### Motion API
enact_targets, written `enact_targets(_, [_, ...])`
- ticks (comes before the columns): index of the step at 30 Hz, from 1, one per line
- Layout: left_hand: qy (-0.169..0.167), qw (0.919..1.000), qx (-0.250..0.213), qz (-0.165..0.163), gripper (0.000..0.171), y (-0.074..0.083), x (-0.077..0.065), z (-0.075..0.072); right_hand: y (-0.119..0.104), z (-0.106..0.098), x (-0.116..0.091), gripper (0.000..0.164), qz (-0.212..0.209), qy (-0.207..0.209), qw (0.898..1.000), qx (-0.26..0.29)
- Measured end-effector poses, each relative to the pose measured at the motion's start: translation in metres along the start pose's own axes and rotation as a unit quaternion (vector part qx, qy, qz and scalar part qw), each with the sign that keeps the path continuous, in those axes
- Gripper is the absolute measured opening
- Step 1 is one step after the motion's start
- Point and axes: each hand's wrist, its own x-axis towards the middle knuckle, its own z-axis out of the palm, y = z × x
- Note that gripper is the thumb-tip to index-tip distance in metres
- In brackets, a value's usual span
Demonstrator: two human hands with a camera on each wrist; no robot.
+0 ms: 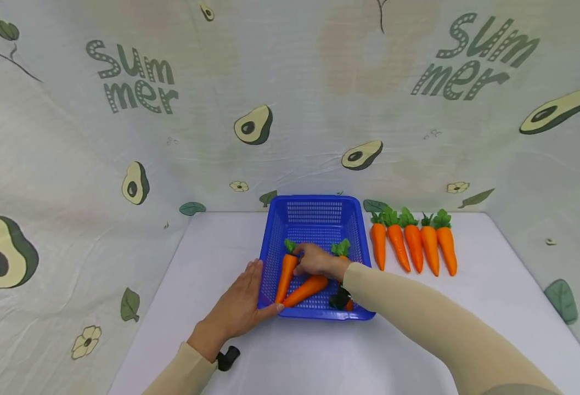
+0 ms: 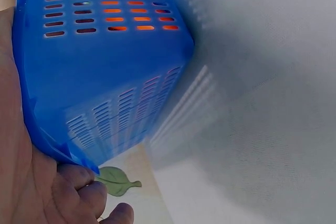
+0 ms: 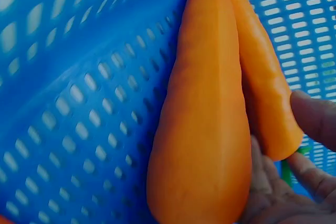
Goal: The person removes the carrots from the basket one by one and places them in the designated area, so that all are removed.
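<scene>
A blue plastic basket [image 1: 314,314] with slotted walls stands on the table. My left hand [image 1: 237,302] rests at its near left corner, fingers straight along the left rim and thumb at the front rim. In the left wrist view the palm lies against the rim [image 2: 27,124]. My right hand [image 1: 314,259] reaches inside and holds the leafy end of the leftmost carrot [image 1: 286,277], thumb [image 3: 315,119] on its side. Another carrot [image 1: 305,291] slants beside it, tips close together. A third carrot [image 1: 349,305] is mostly hidden under the right wrist.
Several carrots [image 1: 413,247] with green tops lie in a row on the white table [image 1: 398,334], right of the basket. A printed cloth [image 1: 299,82] hangs behind and at both sides. A dark wrist camera [image 1: 227,358] sits at the left wrist.
</scene>
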Motion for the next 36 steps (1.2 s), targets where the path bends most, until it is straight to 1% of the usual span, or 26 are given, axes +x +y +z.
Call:
enact_targets(4, [-0.004,1.0,-0.001,0.0,0.118,0.001,-0.001,-0.002,0.001,0.007,0.007,0.063,-0.002,-0.016,0.999,0.047])
enact_targets(8, [-0.006,1.0,-0.005,0.001,0.117,0.001,-0.002,-0.003,0.002,0.012,0.011,0.064,0.017,-0.035,0.995,0.088])
enact_targets(10, [-0.006,1.0,-0.006,0.001,0.116,0.001,-0.001,-0.003,0.001,0.014,0.012,0.066,0.029,-0.046,0.992,0.111])
enact_targets(13, [-0.005,1.0,-0.006,0.002,0.116,0.0,-0.001,-0.001,0.001,0.017,0.014,0.073,0.04,-0.058,0.986,0.148])
enact_targets(15, [-0.006,1.0,-0.006,0.003,0.116,0.0,0.0,-0.001,0.0,0.019,0.016,0.079,0.038,-0.062,0.982,0.174])
enact_targets(18, [-0.007,0.9999,-0.006,0.004,0.117,0.0,0.0,-0.002,-0.001,0.021,0.018,0.081,0.033,-0.063,0.976,0.205])
enact_targets(20, [-0.007,1.0,-0.006,0.004,0.116,0.0,0.0,-0.002,-0.002,0.021,0.019,0.08,0.027,-0.062,0.974,0.217])
enact_targets(28, [-0.007,0.9999,-0.014,-0.002,0.116,0.001,0.0,-0.002,-0.005,0.017,0.019,0.077,-0.004,-0.046,0.971,0.233])
enact_targets(33, [-0.004,0.9997,-0.021,-0.007,0.117,0.001,0.0,-0.001,-0.003,0.016,0.019,0.069,-0.023,-0.038,0.966,0.256])
enact_targets(36, [-0.006,0.9997,-0.021,-0.007,0.117,0.001,0.0,-0.001,-0.003,0.016,0.018,0.065,-0.03,-0.033,0.965,0.26])
